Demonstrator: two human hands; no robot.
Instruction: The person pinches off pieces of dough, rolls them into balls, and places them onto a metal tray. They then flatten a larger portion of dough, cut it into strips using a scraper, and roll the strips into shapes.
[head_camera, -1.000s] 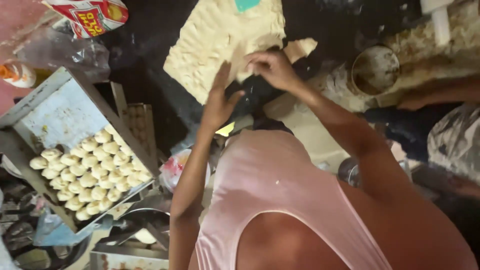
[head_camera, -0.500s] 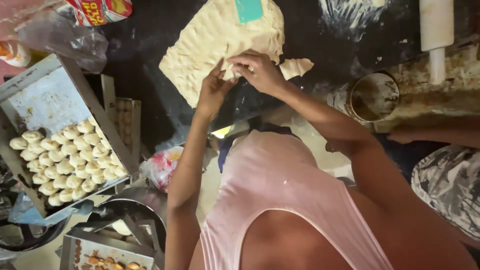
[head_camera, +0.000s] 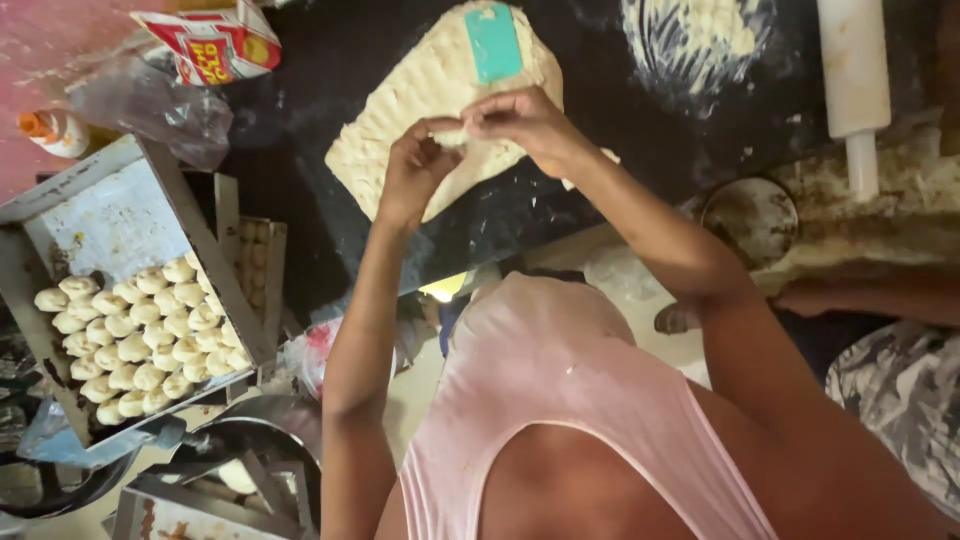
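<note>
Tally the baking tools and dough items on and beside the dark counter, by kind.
Dough slab: 1
Teal scraper: 1
Rolling pin: 1
Metal tray of dough balls: 1
Small dough piece pinched between left hand and right hand: 1
Total: 5

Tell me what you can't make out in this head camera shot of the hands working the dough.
- Piece between the left hand and right hand: mostly covered by fingers.
- Dough slab: near part hidden behind both hands.
- Rolling pin: top cut off by the frame edge.
- Round tin: contents too blurred.
</note>
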